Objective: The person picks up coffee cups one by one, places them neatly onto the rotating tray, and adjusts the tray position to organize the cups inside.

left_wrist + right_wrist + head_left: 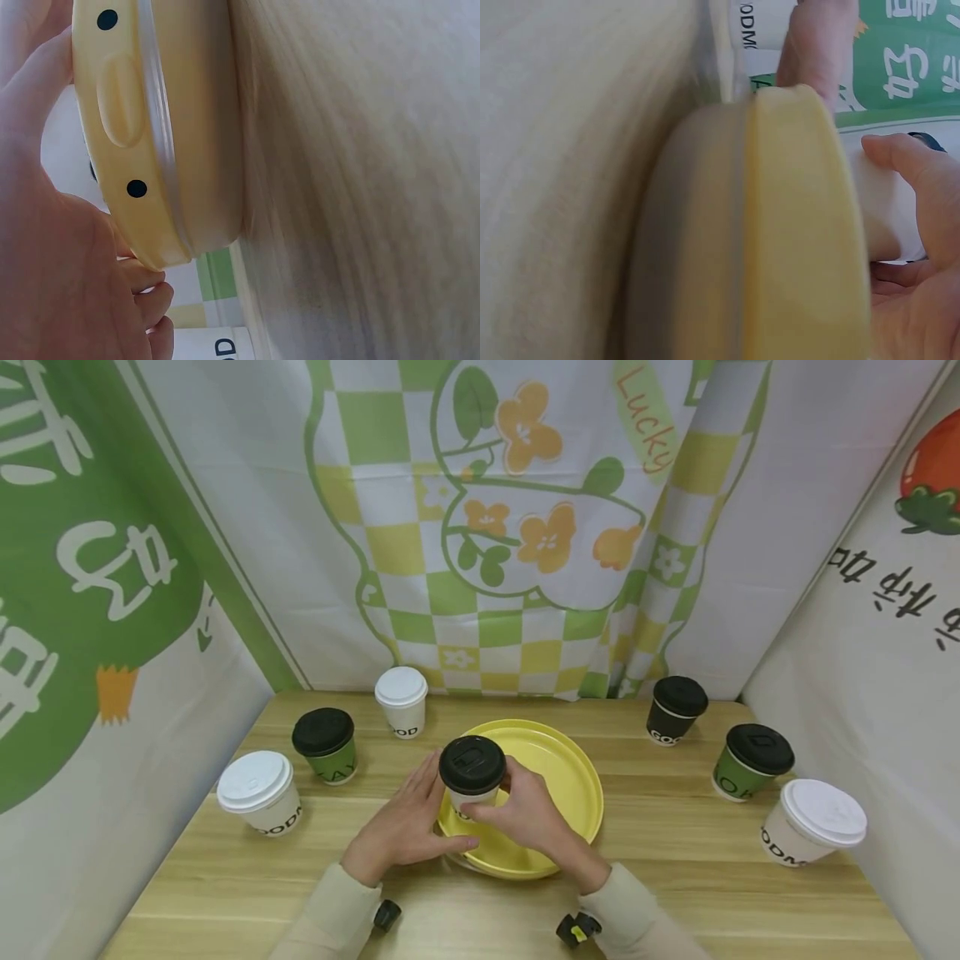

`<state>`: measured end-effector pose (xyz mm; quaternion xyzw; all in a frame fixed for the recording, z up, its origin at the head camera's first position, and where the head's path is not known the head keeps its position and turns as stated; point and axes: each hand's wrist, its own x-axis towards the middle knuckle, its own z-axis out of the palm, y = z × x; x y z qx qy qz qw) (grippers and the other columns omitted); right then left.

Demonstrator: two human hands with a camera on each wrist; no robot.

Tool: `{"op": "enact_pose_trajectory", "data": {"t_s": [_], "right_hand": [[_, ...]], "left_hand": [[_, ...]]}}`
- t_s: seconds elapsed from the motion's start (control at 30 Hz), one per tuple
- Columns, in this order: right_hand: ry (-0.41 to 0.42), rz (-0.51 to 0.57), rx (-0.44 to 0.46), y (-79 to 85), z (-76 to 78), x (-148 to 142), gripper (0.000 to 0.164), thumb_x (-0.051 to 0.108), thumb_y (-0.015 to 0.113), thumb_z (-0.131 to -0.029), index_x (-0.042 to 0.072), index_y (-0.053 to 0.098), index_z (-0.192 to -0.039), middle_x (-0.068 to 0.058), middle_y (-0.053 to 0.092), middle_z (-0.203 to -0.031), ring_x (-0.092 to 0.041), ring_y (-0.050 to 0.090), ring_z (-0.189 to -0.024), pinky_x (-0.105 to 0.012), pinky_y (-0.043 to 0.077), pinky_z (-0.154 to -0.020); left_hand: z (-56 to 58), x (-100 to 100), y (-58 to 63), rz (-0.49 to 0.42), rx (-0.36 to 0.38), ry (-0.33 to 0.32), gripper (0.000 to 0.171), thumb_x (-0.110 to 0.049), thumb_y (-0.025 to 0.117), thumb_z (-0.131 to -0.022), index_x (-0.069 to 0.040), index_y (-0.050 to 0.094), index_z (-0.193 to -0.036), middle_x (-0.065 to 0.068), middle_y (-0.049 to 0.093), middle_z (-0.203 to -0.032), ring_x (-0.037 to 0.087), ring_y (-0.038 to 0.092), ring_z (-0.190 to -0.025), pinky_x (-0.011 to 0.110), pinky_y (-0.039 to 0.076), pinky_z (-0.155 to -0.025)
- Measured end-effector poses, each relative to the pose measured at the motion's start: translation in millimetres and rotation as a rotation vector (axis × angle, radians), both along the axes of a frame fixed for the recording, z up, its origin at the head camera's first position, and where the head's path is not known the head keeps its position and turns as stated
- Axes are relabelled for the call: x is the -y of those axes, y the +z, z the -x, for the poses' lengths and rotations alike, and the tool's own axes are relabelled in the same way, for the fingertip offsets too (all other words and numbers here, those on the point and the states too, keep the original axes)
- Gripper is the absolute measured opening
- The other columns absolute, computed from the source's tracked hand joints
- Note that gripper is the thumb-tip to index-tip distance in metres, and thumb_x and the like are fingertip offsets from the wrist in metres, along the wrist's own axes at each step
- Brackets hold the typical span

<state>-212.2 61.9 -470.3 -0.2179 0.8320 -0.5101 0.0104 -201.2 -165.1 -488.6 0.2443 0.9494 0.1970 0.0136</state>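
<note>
Over the left half of a round yellow tray (573,777) stands a white paper cup with a black lid (472,766). My right hand (531,810) grips this cup from the right, thumb across its front and fingers behind. At the cup's left side is my left hand (405,827), its fingers extended and its thumb stretched out below the cup, over the tray's near left rim. The right wrist view has the cup's white side (881,202) beside the tray. In the left wrist view, black dots and a raised oval mark the tray's yellow side (120,97).
On the wooden table's left are a white cup (262,793), a green cup with black lid (326,747) and a smaller white cup (402,702). To the right are a black cup (675,710), a green cup (750,762) and a white cup (812,822). Printed curtains (495,527) enclose the table.
</note>
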Motion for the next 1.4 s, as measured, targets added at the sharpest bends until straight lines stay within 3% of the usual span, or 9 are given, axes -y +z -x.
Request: {"op": "enact_pose_trajectory", "data": {"t_s": [0.3,0.63,0.8,1.07,1.27,1.4], "right_hand": [[0.043,-0.030,0.023,-9.1,-1.5,5,0.073,0.032,0.091,-0.084,0.011,0.057,-0.145,-0.006,0.068,-0.141,-0.024,0.065,-0.134,-0.044,0.056,-0.112],[0.053,-0.027,0.029,-13.7,-4.5,4,0.072,0.030,0.091,-0.084,0.011,0.057,-0.146,-0.007,0.068,-0.141,-0.026,0.065,-0.134,-0.048,0.056,-0.111],[0.059,-0.029,0.009,-13.8,-4.6,5,0.072,0.029,0.091,-0.085,0.011,0.057,-0.146,-0.008,0.068,-0.141,-0.028,0.065,-0.134,-0.051,0.057,-0.110],[0.060,-0.118,-0.019,-8.4,-4.1,-6,0.078,0.038,0.090,-0.085,0.012,0.054,-0.150,-0.008,0.065,-0.146,-0.030,0.063,-0.136,-0.055,0.055,-0.111],[-0.040,-0.177,-0.020,9.9,-1.7,-42,0.087,0.028,0.088,-0.088,-0.004,0.044,-0.156,-0.024,0.055,-0.155,-0.039,0.056,-0.143,-0.052,0.049,-0.118],[-0.136,-0.168,0.014,21.6,5.7,-77,0.084,0.025,0.085,-0.092,-0.006,0.041,-0.157,-0.028,0.048,-0.159,-0.043,0.048,-0.149,-0.052,0.043,-0.123]], "left_hand": [[-0.3,1,-2.2,-0.041,-0.016,-0.015,0.125,-0.072,0.071,-0.086,-0.007,0.006,-0.171,0.025,0.004,-0.177,0.046,0.013,-0.164,0.065,0.026,-0.130],[1.0,2,-3.6,-0.076,-0.020,-0.027,0.122,-0.070,0.073,-0.086,-0.011,0.010,-0.171,0.026,0.009,-0.176,0.047,0.014,-0.164,0.068,0.028,-0.128],[2.1,3,-4.6,-0.088,-0.001,-0.031,0.121,-0.070,0.074,-0.086,-0.016,0.008,-0.172,0.023,0.005,-0.178,0.046,0.011,-0.164,0.068,0.028,-0.128],[0.7,3,-3.9,-0.101,0.029,-0.018,0.119,-0.069,0.074,-0.086,-0.021,0.008,-0.172,0.021,0.001,-0.178,0.045,0.010,-0.165,0.069,0.027,-0.128],[0.6,2,-2.2,-0.099,0.045,-0.013,0.120,-0.069,0.073,-0.088,-0.018,0.005,-0.172,0.024,0.001,-0.177,0.048,0.010,-0.164,0.069,0.026,-0.128],[1.1,2,-1.8,-0.107,0.034,-0.015,0.121,-0.068,0.074,-0.087,-0.016,0.005,-0.172,0.026,0.003,-0.177,0.049,0.012,-0.163,0.069,0.027,-0.128]]}}
